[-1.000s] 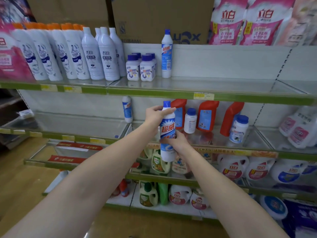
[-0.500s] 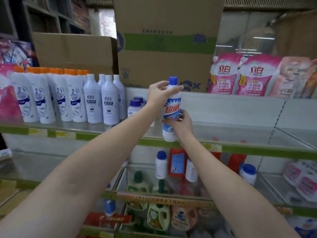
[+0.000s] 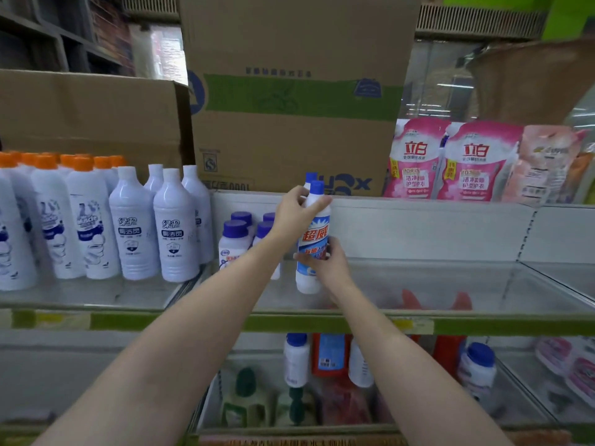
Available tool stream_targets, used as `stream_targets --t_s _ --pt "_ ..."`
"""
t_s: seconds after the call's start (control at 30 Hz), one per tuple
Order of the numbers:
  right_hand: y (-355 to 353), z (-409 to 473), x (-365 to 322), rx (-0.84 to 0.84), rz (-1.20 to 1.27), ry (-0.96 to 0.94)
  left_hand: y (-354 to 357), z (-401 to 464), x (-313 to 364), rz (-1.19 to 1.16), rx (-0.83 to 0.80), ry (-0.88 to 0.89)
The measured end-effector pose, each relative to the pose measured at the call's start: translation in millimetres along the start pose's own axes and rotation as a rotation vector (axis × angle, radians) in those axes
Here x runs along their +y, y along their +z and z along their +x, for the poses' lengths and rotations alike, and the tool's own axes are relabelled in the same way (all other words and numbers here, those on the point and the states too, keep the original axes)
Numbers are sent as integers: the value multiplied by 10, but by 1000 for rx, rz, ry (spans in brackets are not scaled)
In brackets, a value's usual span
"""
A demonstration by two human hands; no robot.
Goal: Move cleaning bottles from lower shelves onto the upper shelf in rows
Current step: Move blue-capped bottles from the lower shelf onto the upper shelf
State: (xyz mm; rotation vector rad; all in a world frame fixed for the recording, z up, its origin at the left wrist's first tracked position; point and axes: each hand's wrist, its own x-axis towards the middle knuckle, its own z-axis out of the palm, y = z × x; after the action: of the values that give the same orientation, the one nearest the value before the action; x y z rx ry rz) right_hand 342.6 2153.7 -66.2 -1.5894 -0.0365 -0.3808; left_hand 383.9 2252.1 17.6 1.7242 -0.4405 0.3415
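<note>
I hold a tall white cleaning bottle with a blue cap and a red-and-blue label upright over the upper shelf, its base at or just above the glass. My left hand grips its neck and my right hand grips its lower body. Right behind it a second blue cap of a like bottle shows. Small white bottles with purple caps stand just left of it. Taller white bottles and orange-capped ones fill the shelf's left part.
Large cardboard boxes sit behind the upper shelf. Pink detergent pouches lean at the back right. The shelf below holds red bottles, white blue-capped bottles and a small jar. A green shelf edge runs across.
Both hands carried the bottle up from the lower shelf level to the upper shelf and brought it down toward the glass in front of the other blue-capped bottle. The view tilted upward.
</note>
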Motion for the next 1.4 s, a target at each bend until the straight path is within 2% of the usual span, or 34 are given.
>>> stream_targets --t_s 0.2,0.47,0.73,0.87,1.0,1.13,1.4 --pt "82 325 73 -4 -98 30 -52 307 -103 78 -40 -5" --pt "136 398 172 8 -76 16 -72 412 -156 76 -80 -5" --pt "-106 498 -11 -151 -164 87 -9 330 -109 48 4 -54" --pt "-257 682 -192 -178 -224 35 -84 387 51 -73 1 -231" --pt "-393 948 -245 -112 -256 -63 -202 628 38 -105 133 -310" --pt "-428 1139 -275 -45 -225 -111 -240 772 199 -83 115 -227" --pt "-347 1374 -380 -38 -242 -156 -194 1028 272 48 37 -176"
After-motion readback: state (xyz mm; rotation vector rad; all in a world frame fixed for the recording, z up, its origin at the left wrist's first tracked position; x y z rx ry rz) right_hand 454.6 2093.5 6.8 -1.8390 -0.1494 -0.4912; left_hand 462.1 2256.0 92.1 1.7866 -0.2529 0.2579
